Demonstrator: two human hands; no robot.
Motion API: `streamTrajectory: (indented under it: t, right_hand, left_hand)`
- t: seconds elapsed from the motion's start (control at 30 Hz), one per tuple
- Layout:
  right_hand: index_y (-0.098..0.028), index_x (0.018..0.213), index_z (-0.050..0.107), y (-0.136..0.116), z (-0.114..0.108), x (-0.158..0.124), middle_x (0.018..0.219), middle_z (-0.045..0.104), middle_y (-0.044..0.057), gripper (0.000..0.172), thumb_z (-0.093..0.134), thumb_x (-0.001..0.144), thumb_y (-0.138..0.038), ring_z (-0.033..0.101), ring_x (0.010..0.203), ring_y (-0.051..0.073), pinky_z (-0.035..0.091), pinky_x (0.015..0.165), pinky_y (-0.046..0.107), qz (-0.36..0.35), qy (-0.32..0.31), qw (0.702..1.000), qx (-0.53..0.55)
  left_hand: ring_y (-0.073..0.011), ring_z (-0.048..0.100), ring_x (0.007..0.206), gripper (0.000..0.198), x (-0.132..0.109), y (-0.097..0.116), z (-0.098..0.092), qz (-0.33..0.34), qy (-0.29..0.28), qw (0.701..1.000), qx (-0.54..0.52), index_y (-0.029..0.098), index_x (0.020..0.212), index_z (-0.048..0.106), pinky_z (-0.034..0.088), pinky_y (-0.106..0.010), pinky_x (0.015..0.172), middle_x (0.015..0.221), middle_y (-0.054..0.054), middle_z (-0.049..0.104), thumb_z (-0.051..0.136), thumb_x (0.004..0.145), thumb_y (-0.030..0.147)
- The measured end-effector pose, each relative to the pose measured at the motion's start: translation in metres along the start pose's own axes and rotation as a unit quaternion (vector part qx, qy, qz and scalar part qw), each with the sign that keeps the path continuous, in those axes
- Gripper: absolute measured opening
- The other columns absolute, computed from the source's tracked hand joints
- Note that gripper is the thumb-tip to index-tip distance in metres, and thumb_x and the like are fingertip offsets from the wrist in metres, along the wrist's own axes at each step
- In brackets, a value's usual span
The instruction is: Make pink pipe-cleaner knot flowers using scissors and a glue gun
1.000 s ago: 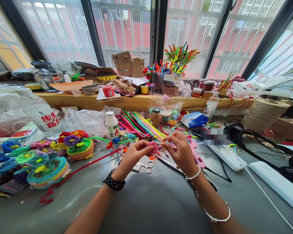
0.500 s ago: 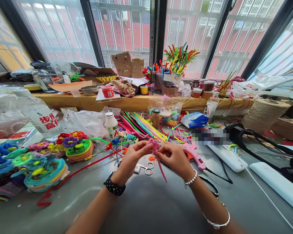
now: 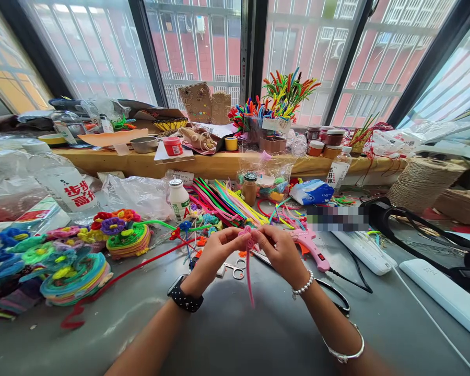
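Note:
Between my fingertips is a pink pipe cleaner (image 3: 249, 279), looped into a small flower shape at the top, its straight tail hanging down. My left hand (image 3: 218, 255) pinches the looped part from the left, closed on it. From the right, my right hand (image 3: 278, 249) pinches the same loops with thumb and finger. The fingers cover much of the flower shape. Just below and behind my hands lie small scissors (image 3: 238, 269) with orange bits around them. A pink hot glue gun (image 3: 311, 247) lies right of my right hand.
Pipe-cleaner flowers (image 3: 113, 230) and coiled discs (image 3: 76, 279) crowd the left. Behind my hands lie loose pipe cleaners (image 3: 223, 201), a small white bottle (image 3: 179, 201) and a brown jar (image 3: 249, 189). White power strips (image 3: 370, 253) and a twine spool (image 3: 425, 180) are at right.
The pink tail has swung to hang straighter, and the looped part has turned between my fingers. My right hand has shifted slightly left, closer to my left hand.

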State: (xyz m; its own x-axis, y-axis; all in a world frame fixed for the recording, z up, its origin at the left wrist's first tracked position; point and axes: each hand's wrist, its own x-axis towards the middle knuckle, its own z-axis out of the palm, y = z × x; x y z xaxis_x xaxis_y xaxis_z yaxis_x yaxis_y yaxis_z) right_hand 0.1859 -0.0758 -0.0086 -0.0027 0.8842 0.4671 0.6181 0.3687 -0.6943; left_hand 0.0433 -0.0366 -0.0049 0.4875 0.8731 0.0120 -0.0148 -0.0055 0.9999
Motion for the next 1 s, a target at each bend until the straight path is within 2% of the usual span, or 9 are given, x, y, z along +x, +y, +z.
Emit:
streamTrajectory:
  t: [0.1,0.23,0.47,0.67,0.8,1.0]
  right_hand:
    - [-0.016,0.064,0.051,0.0,0.0001,-0.0005,0.056,0.048,-0.002,0.027,0.038,0.083,-0.031,0.042,0.052,0.01,0.031,0.05,0.021,-0.005,0.017,1.0,0.002]
    - [-0.017,0.062,0.049,-0.0017,0.001,-0.0012,0.055,0.047,-0.002,0.027,0.037,0.083,-0.03,0.042,0.051,0.01,0.031,0.049,0.021,-0.011,0.017,1.0,0.009]
    - [-0.018,0.056,0.041,-0.0034,0.0078,-0.004,0.054,0.04,-0.003,0.029,0.035,0.083,-0.028,0.037,0.051,0.01,0.029,0.049,0.022,-0.011,0.028,0.999,0.019]
    - [-0.018,0.056,0.04,-0.0005,0.0059,-0.0028,0.053,0.038,-0.003,0.032,0.03,0.084,-0.031,0.037,0.05,0.009,0.029,0.048,0.022,0.001,-0.006,0.997,0.078]
    - [-0.018,0.054,0.035,-0.0001,0.0049,-0.0028,0.051,0.033,-0.005,0.032,0.034,0.083,-0.034,0.031,0.047,0.009,0.025,0.046,0.022,0.015,0.008,0.997,0.081]
    - [-0.018,0.056,0.038,0.0014,0.0075,-0.0018,0.052,0.036,-0.004,0.029,0.035,0.082,-0.031,0.034,0.048,0.009,0.027,0.046,0.021,0.002,0.0,0.998,0.069]
  left_hand:
    - [-0.0141,0.056,0.069,0.023,-0.001,0.0012,0.0006,-0.009,-0.019,1.0,0.01,0.014,0.079,0.061,0.043,-0.025,0.066,0.072,-0.002,0.062,0.059,0.066,0.033]
    - [-0.0148,0.055,0.067,0.023,-0.0018,0.0021,0.0016,-0.006,-0.014,1.0,0.019,0.012,0.074,0.061,0.043,-0.025,0.064,0.069,-0.003,0.061,0.06,0.065,0.033]
    - [-0.0152,0.056,0.07,0.024,-0.0006,-0.0036,0.001,-0.029,-0.029,0.996,-0.073,0.012,0.08,0.061,0.043,-0.028,0.07,0.073,-0.004,0.061,0.059,0.067,0.032]
    - [-0.0106,0.053,0.06,0.019,-0.0029,0.0001,0.0006,-0.023,-0.054,0.996,-0.066,0.013,0.065,0.055,0.041,-0.022,0.061,0.061,0.0,0.056,0.061,0.065,0.03]
    - [-0.0107,0.053,0.062,0.019,-0.0027,0.0,0.0014,-0.033,-0.059,0.996,-0.066,0.013,0.071,0.057,0.041,-0.023,0.063,0.065,0.0,0.057,0.058,0.067,0.032]
    - [-0.011,0.051,0.056,0.027,0.0004,-0.0034,-0.0022,-0.059,-0.067,0.994,-0.063,0.011,0.073,0.059,0.042,-0.024,0.059,0.063,-0.003,0.056,0.055,0.069,0.037]
